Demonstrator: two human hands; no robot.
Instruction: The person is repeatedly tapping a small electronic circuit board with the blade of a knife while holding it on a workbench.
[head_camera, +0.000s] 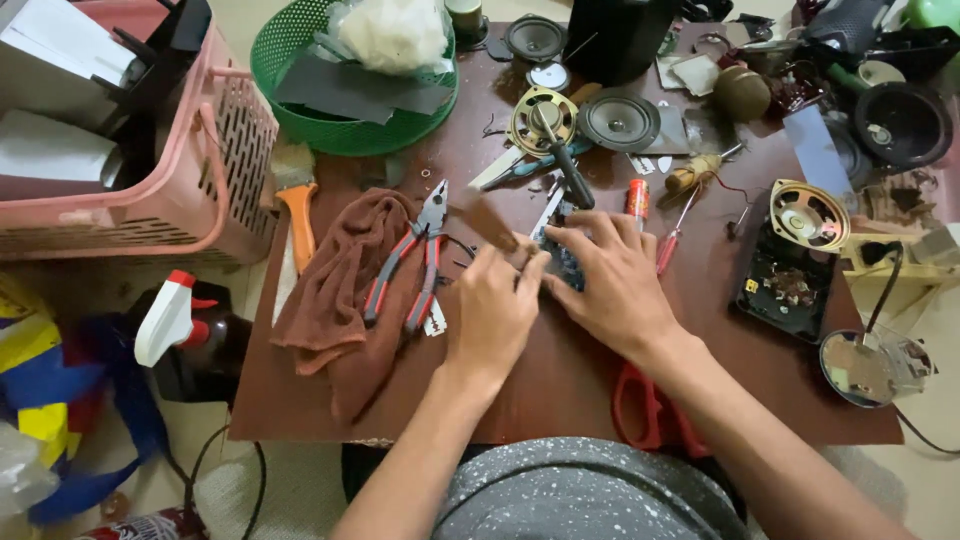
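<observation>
Left hand: the left hand (492, 312) comes up from six o'clock, forearm angled toward one, knuckles up, fingers curled tight and pinched on a brown brush (487, 218) whose blurred handle sticks out toward eleven o'clock.
Right hand: the right hand (610, 285) enters from five o'clock, palm down, fingers spread and pressed flat on a small circuit board (562, 262), pinning it rather than gripping it.
Circuit board: dead centre of the brown tabletop (560, 385), mostly hidden under the right fingers, just at twelve o'clock of the left knuckles.
Hands together: side by side, thumbs nearly touching over the board.
At nine o'clock of the left hand: red-handled pliers (415, 262) lying across a brown cloth (340, 290).
At twelve o'clock: a black-handled screwdriver (566, 165) resting on a round speaker (543, 120), a second speaker (620, 120) just beside it.
At three o'clock: an oval speaker (809, 214) on a black housing (787, 290).
Far corner at eleven o'clock: a green basket (300, 90), with a pink crate (225, 160) off the table's edge.
</observation>
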